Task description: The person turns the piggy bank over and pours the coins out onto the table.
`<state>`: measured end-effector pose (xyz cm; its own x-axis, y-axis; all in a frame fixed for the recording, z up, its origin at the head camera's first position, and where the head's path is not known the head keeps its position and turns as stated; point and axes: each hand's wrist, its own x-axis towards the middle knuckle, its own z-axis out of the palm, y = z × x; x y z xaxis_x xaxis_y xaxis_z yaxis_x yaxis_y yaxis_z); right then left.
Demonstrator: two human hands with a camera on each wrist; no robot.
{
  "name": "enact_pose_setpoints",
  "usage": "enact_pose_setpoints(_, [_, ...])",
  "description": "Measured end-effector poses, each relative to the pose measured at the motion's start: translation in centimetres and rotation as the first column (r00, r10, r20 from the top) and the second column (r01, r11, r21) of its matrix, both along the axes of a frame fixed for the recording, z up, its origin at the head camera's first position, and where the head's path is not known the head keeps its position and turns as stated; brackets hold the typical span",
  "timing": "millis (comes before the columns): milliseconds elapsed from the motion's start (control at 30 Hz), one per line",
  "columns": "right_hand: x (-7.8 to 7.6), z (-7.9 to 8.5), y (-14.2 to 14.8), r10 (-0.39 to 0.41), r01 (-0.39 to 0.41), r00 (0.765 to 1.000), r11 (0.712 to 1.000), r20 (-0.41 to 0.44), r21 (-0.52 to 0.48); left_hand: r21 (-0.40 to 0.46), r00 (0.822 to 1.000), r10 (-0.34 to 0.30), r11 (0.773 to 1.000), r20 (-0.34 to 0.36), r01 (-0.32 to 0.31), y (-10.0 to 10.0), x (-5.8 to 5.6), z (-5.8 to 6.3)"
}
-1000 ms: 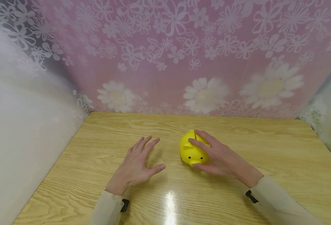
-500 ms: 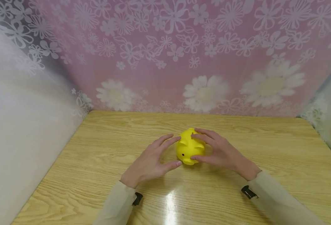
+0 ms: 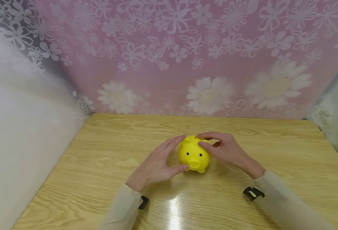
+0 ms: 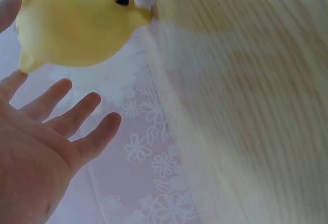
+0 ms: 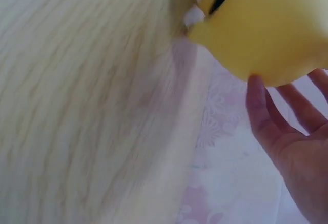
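A round yellow piggy bank (image 3: 194, 156) stands upright on the wooden table (image 3: 105, 137), its face with two black eyes and a snout turned toward me. My left hand (image 3: 157, 166) holds its left side, thumb low at the front and fingertips up by the ear. On the other side my right hand (image 3: 233, 153) pinches the top by the right ear with bent thumb and finger. In the left wrist view the piggy bank (image 4: 77, 24) has a dark curved mark low on its side. A right fingertip touches the piggy bank (image 5: 271, 34) in the right wrist view.
Behind the table hangs a pink curtain (image 3: 146, 80) with white flowers, down to the back edge. Pale curtains close in the left and right sides. Each sleeve carries a black strap (image 3: 253, 193) at the wrist.
My left hand has come in from the left to the piggy bank. The piggy bank has turned and tipped so its face shows more fully. My right hand has shifted up toward its ear.
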<state>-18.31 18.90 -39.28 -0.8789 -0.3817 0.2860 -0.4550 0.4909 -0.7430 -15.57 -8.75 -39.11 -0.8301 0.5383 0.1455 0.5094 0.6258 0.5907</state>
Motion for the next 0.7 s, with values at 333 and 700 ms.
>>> enact_pose_setpoints(333, [-0.2, -0.1, -0.2, -0.086, 0.085, 0.987, 0.996, 0.137, 0.014, 0.021, 0.999, -0.042, 0.999, 0.028, 0.041, 0.9, -0.3, -0.1])
enact_pose_setpoints(700, [1.3, -1.6, 2.2, 0.140, -0.065, 0.891, 0.981, -0.433, 0.184, 0.072, 0.997, -0.037, 0.997, 0.062, 0.032, 1.3, -1.1, -0.6])
